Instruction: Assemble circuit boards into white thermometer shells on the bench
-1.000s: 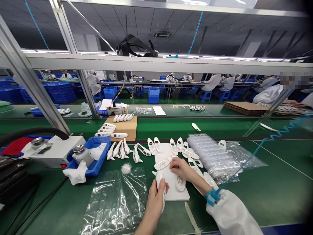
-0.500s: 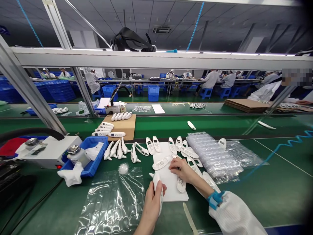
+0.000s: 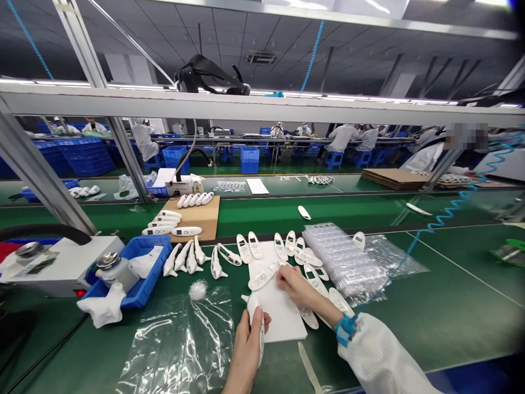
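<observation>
My left hand (image 3: 251, 328) is wrapped round a white ear thermometer (image 3: 261, 334), its pointed tip up and to the left. Over the white paper (image 3: 283, 317), my right hand (image 3: 292, 282) is closed, its fingertips pinched together. What they hold, if anything, is hidden. Touching or just beside those fingertips is a white front cover (image 3: 262, 276) with button cutouts, lying on the paper. Another cover (image 3: 308, 318) lies partly under my right forearm. More white covers (image 3: 290, 243) are spread around the paper's far and right edges. Several thermometer housings (image 3: 192, 258) stand in a row to the left.
Clear plastic bags (image 3: 176, 339) lie front left; a stack of clear plastic trays (image 3: 340, 260) is at right. A blue bin (image 3: 150, 279) holds a metal-topped bottle (image 3: 117, 268). Finished-looking thermometers rest on cardboard (image 3: 209, 219). A blue coiled hose (image 3: 447, 210) hangs at right. Co-workers sit beyond.
The whole view has shifted slightly left as the head turned right. My right hand stays by the cover's end, its fingers a little more curled. The left hand keeps its hold.
</observation>
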Tool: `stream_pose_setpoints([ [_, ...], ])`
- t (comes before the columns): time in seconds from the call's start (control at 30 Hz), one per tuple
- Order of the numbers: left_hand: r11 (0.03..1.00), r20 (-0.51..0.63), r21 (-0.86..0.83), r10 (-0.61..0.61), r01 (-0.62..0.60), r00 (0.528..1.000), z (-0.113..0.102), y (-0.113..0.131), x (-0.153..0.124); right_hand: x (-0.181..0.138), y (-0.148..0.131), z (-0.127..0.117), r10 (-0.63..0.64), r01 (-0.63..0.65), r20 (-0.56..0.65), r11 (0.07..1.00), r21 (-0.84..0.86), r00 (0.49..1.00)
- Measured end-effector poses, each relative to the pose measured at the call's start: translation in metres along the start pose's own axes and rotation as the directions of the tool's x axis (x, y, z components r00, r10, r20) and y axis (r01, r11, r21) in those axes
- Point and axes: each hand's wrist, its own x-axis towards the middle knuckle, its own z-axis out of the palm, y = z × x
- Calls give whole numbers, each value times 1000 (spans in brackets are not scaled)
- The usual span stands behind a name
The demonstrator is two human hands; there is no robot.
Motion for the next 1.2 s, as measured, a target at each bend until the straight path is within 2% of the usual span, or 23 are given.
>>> stream_pose_setpoints([
  [0.13, 1000, 40, -30, -7, 8, 999, -2, 12, -8, -13, -28, -17, -5, 13, -68, 993, 120, 998],
  [0.2, 998, 107, -55, -37, 43, 994, -7, 20, -16, -23, -55, -18, -45, 48, -18, 957, 286, 999],
  [0.3, 989, 168, -111, -74, 94, 983, -17, 24, -29, -40, -99, -7, -113, 24, 138, 848, 529, 984],
  [0.37, 979, 139, -169, -87, 110, 986, -24, 21, -36, -47, -122, 6, -130, 10, 191, 850, 527, 973],
  [0.47, 967, 84, -228, -97, 113, 992, -34, 15, -44, -49, -140, 23, -138, 60, 168, 913, 403, 976],
  [0.57, 959, 78, -249, -121, 137, 990, -43, 12, -49, -46, -146, 34, -167, 99, 175, 934, 344, 970],
  [0.77, 954, 62, -239, -172, 182, 983, -53, 13, -54, -43, -151, 41, -185, 105, 210, 934, 341, 960],
  [1.2, 969, 50, -200, -138, 146, 989, -53, 16, -55, -39, -149, 48, -196, 127, 167, 927, 353, 966],
])
